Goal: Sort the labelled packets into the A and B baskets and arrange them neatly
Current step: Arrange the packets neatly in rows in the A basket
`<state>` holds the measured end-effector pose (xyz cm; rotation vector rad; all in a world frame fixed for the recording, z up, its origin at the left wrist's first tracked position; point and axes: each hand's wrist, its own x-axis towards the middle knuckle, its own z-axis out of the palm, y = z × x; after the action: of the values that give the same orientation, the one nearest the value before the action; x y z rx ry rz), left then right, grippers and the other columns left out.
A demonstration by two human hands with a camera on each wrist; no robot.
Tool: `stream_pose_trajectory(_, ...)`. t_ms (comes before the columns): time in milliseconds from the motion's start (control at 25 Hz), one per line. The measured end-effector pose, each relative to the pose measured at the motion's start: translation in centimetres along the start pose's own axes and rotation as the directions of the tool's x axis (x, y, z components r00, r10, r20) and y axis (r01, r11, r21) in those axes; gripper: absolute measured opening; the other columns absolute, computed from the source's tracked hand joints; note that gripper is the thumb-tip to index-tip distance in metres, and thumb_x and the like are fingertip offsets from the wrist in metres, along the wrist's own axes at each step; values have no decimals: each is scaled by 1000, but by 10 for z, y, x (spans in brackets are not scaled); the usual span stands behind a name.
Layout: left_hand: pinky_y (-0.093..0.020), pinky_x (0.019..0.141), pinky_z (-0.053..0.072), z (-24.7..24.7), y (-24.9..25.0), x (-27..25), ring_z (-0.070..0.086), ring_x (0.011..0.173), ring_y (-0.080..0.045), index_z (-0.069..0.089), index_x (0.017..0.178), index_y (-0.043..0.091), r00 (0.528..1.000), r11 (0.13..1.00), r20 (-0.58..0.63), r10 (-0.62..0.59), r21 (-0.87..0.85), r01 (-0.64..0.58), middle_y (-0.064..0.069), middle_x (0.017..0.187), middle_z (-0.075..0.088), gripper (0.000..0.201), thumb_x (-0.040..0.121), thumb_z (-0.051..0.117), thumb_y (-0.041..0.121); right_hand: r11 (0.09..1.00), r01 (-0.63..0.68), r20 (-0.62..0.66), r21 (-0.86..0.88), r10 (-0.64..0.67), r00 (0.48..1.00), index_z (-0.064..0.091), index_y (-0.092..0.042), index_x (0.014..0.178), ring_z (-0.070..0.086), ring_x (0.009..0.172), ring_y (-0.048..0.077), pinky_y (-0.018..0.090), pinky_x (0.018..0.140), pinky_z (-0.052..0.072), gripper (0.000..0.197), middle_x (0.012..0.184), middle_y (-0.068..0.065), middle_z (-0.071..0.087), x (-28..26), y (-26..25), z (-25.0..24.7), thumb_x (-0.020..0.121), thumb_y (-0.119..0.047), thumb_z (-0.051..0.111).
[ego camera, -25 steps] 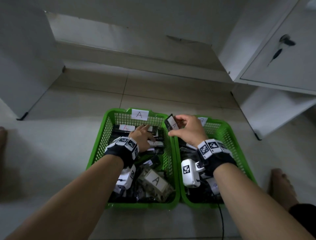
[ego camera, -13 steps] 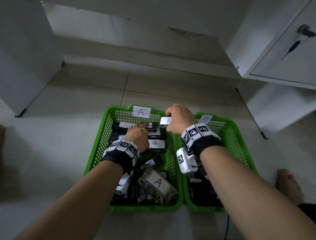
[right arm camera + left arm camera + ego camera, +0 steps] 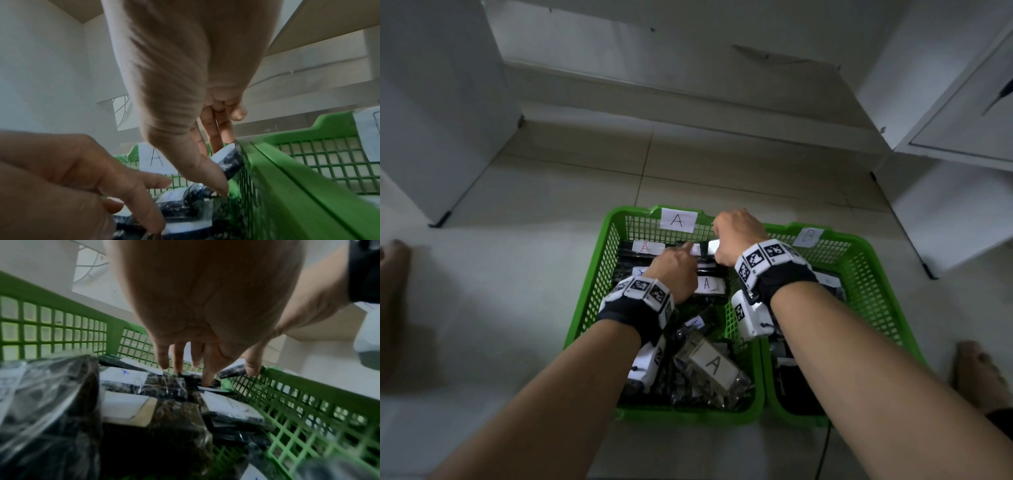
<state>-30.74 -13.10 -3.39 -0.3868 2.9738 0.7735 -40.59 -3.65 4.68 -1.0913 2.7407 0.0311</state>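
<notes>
Two green mesh baskets stand side by side on the floor: basket A [image 3: 592, 301] on the left, basket B [image 3: 873, 294] on the right. Dark packets with white A labels [image 3: 707, 284] fill basket A. My right hand [image 3: 736, 236] is at the far right corner of basket A and pinches a dark packet with a white label [image 3: 228, 160] between thumb and fingers, against the basket wall. My left hand [image 3: 676, 270] lies over the stacked packets, its straight fingers [image 3: 207, 378] pressing down on them.
A clear-wrapped packet labelled A [image 3: 712, 366] lies loose at the near end of basket A. Basket B holds a few dark packets [image 3: 794, 377]. White cabinets [image 3: 962, 130] stand at right and left. My bare feet [image 3: 976, 370] rest beside the baskets.
My right hand has carried the packet from above the divide between the baskets down into basket A's far right corner. My left hand has stayed on the stacked packets.
</notes>
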Motion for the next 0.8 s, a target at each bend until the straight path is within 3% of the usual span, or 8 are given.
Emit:
stream_pose_trajectory(80, -22, 81, 56, -18, -9, -7, 64, 98, -17, 68, 101, 18, 996, 995, -85, -30, -96, 21, -1, 125, 63, 22, 88, 56, 5, 998, -9, -18, 69, 10, 1000, 64, -8, 91, 59, 103, 28, 36, 86, 52, 23, 103, 7, 63, -1, 5, -2, 72, -2, 76)
stream_pose_trajectory(160, -26, 89, 53, -36, -25, -15, 60, 103, -15, 68, 104, 24, 994, 998, -96, -59, -17, 58, 4, 117, 63, 26, 80, 72, 15, 994, 13, -15, 105, -11, 1000, 68, -10, 106, 57, 110, 23, 35, 94, 51, 37, 112, 3, 63, -7, 8, 0, 72, -3, 80)
stream_pose_trajectory(280, -31, 97, 47, -49, -43, -31, 52, 113, -18, 65, 112, 25, 982, 968, 87, -165, 208, 144, 3, 119, 56, 57, 62, 89, 31, 994, 39, 16, 106, -41, 999, 70, -10, 106, 60, 105, 22, 34, 89, 52, 39, 111, 0, 64, -20, 3, 11, 70, -3, 82)
stream_pose_trajectory(400, -26, 91, 46, -48, -45, -39, 56, 110, -19, 63, 117, 20, 976, 967, 119, -182, 204, 156, -1, 120, 59, 62, 62, 90, 28, 993, 40, 49, 109, -45, 998, 70, -13, 105, 59, 101, 20, 31, 79, 48, 41, 107, -1, 62, -30, 0, 18, 68, -4, 85)
stream_pose_trajectory(600, -25, 90, 45, -52, -42, -44, 58, 110, -18, 65, 117, 19, 985, 975, 73, -157, 172, 142, 0, 121, 62, 54, 68, 86, 26, 985, 42, 69, 165, -54, 996, 69, -17, 116, 59, 108, 20, 30, 87, 49, 50, 118, -2, 63, -38, 1, 19, 70, -5, 85)
stream_pose_trajectory(680, -27, 92, 43, -54, -45, -49, 59, 105, -15, 66, 109, 23, 988, 975, 42, -147, 173, 138, 5, 113, 63, 49, 66, 87, 33, 988, 49, 66, 149, -59, 996, 68, -16, 117, 60, 111, 21, 32, 90, 52, 48, 119, -1, 63, -39, 1, 22, 73, -3, 83)
stream_pose_trajectory(800, -30, 92, 35, -58, -45, -57, 58, 94, -11, 66, 96, 29, 973, 939, 127, -193, 312, 146, 16, 95, 62, 51, 54, 88, 49, 994, 84, 61, 65, -88, 994, 68, -10, 111, 63, 104, 24, 37, 89, 56, 38, 113, 3, 65, -39, 1, 26, 76, 4, 76)
